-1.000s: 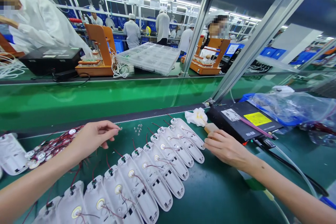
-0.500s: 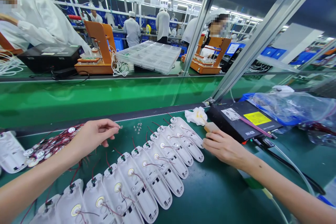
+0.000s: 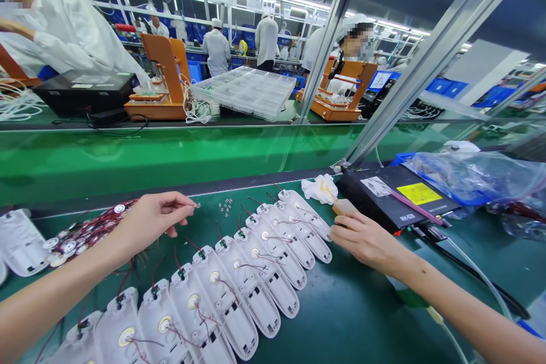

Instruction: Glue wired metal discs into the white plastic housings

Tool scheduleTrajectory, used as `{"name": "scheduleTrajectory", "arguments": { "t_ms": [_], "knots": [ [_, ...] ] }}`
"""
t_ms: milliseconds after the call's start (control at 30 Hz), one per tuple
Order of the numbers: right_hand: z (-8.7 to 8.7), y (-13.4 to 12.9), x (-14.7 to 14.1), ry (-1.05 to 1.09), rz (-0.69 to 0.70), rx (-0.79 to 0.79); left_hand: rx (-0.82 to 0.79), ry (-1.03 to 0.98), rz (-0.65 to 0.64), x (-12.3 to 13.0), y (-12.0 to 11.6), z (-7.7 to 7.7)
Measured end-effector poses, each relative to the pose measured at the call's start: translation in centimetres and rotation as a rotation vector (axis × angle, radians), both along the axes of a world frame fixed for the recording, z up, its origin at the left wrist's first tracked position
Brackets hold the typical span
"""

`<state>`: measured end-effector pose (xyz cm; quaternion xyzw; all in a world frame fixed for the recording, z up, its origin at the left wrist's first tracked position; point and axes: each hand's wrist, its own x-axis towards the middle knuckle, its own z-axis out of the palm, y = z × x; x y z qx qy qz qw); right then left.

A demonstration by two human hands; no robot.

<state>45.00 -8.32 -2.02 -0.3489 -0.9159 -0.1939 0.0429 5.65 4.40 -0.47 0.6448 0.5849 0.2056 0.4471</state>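
Note:
My left hand is at the left over the green mat, thumb and forefinger pinched on a tiny shiny metal part. Several similar small parts lie loose just to its right. My right hand is closed around a small yellowish, bottle-like object; my fingers hide much of it. Beside its tip lies a crumpled white tissue with a yellow stain. Between my hands runs a slanting row of white plastic shells, each with a round brass-coloured disc and thin red and dark wires.
A heap of wired discs and more white shells lie left. On the right are a black box with a yellow label, cables and a plastic bag. A metal post slants overhead. Co-workers in white stand beyond.
The view has shifted very slightly. Both hands keep nearly the same place and the same grip.

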Motion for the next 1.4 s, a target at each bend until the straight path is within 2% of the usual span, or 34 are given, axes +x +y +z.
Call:
{"name": "scheduleTrajectory", "arguments": {
  "t_ms": [300,500,600,700,800,833,933,1033,1167,1400],
  "knots": [
    [0.1,0.2,0.0,0.070,0.004,-0.014,0.032,-0.001,0.002,-0.1,0.1,-0.3],
    [-0.4,0.2,0.7,0.183,-0.104,0.025,0.018,-0.007,0.008,-0.2,0.1,-0.3],
    [0.4,0.0,0.5,0.244,-0.113,0.024,0.012,-0.012,-0.003,0.2,-0.3,0.3],
    [2.3,-0.3,-1.8,0.370,-0.136,0.066,0.027,-0.034,-0.081,1.3,-1.7,1.5],
    [4.2,-0.6,-6.9,0.582,-0.183,0.105,0.114,-0.061,-0.195,2.8,-3.7,2.6],
    [4.5,-0.6,-8.9,0.715,-0.192,0.058,0.171,-0.067,-0.230,3.3,-4.4,2.8],
    [4.3,-0.6,-14.9,0.931,-0.155,0.004,0.303,-0.085,-0.269,4.1,-6.3,3.1],
    [2.9,-0.3,-18.8,0.983,-0.159,0.002,0.201,-0.150,-0.207,4.2,-7.7,3.3],
    [2.0,-0.1,-20.3,0.996,-0.095,0.015,-0.096,-0.258,-0.145,3.7,-8.6,3.5],
    [2.7,-0.5,-19.8,1.131,0.053,-0.197,-0.183,-0.377,-0.104,3.3,-9.7,3.0]
  ]
}}
